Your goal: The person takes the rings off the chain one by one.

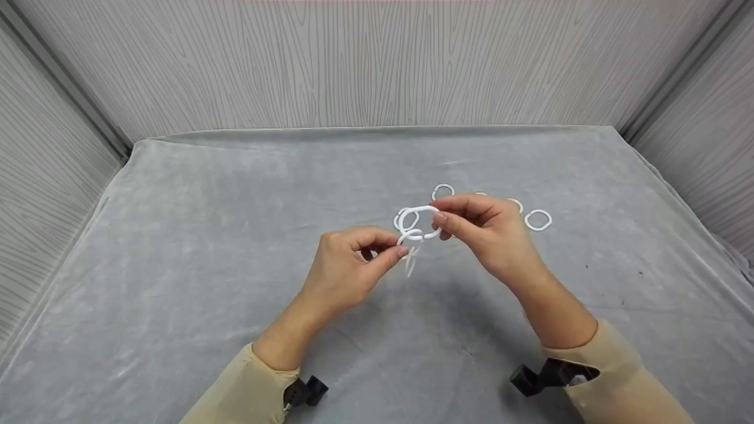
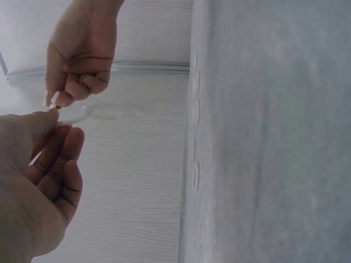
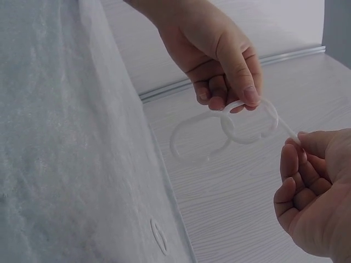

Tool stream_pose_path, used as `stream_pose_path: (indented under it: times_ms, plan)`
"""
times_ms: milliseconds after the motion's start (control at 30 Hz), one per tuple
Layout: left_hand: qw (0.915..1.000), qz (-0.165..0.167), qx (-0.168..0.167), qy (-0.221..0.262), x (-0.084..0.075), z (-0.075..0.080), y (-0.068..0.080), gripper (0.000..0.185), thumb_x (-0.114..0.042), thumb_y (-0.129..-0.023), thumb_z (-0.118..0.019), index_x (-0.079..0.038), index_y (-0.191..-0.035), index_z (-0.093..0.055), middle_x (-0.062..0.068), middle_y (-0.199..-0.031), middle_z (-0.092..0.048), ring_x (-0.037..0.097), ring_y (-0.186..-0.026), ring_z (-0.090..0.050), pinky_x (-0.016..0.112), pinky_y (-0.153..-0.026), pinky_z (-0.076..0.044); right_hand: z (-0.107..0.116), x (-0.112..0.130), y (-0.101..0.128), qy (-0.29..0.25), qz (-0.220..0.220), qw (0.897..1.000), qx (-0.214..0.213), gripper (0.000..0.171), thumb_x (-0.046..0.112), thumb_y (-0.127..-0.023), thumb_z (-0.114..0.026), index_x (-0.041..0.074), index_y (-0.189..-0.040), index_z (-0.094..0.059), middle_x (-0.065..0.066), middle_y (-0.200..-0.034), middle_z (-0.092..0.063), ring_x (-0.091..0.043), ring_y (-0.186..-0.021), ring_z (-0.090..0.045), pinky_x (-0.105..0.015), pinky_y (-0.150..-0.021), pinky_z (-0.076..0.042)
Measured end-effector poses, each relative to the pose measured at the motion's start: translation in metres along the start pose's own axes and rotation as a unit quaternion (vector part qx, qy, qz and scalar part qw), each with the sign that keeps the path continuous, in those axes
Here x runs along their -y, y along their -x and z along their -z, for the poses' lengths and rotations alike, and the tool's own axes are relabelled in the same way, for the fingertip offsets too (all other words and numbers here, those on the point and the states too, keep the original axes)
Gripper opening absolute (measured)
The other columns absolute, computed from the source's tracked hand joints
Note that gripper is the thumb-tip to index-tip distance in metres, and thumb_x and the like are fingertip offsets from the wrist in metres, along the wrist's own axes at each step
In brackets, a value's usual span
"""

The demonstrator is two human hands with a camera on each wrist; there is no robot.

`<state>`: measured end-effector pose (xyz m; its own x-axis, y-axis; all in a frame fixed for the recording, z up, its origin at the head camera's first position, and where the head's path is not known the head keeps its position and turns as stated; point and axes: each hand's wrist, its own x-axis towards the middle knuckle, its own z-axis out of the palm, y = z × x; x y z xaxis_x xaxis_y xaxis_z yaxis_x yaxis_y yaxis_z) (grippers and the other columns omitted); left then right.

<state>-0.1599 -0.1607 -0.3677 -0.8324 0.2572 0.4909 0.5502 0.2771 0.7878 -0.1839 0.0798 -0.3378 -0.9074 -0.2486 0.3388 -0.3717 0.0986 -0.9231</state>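
My left hand point(image 1: 347, 265) pinches a white plastic ring point(image 3: 248, 141) with a small gap in it between thumb and forefinger. Through that ring hangs another white ring point(image 3: 174, 143), below the left fingertips in the head view. Across from it, my right hand point(image 1: 492, 232) pinches a third white ring point(image 1: 421, 208) by its right side. In the right wrist view this third ring point(image 3: 288, 130) appears edge-on and meets the left hand's ring; it looks threaded through it. Both hands are held up above the cloth, close together.
Several loose white rings lie on the grey cloth point(image 1: 235, 235) beyond the hands, among them one at the right point(image 1: 551, 220) and one farther back point(image 1: 443, 185). My right hand partly covers some. Pale wood-grain panels point(image 1: 377, 65) stand behind and at both sides.
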Motion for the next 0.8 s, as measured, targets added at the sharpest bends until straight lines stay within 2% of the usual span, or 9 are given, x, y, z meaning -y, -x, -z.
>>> stream_pose_path:
  times_ms: [500,800]
  plan:
    - [0.9997,-0.016,-0.016,0.004,0.0,0.0014,0.0002,0.009,-0.019,-0.094,-0.084,-0.01,-0.093,-0.083,-0.013,-0.085,-0.074,0.01,-0.072,-0.064,0.028,-0.068,-0.056,-0.0005,-0.0021,-0.0004,-0.018,-0.04,0.999,0.012,0.014,-0.003,-0.093,-0.078,0.0,-0.107,-0.08,-0.013,-0.091,-0.075,-0.026,-0.077,-0.072,-0.034,-0.076,-0.058]
    - [0.9989,-0.029,-0.035,0.009,0.0027,0.0017,-0.0008,0.009,-0.018,-0.094,-0.084,-0.01,-0.094,-0.083,-0.013,-0.083,-0.074,0.011,-0.071,-0.064,0.028,-0.068,-0.056,0.001,-0.0023,-0.0006,-0.023,-0.061,0.997,0.041,0.015,0.002,-0.095,-0.078,-0.008,-0.106,-0.074,-0.012,-0.091,-0.074,-0.027,-0.079,-0.072,-0.033,-0.076,-0.056]
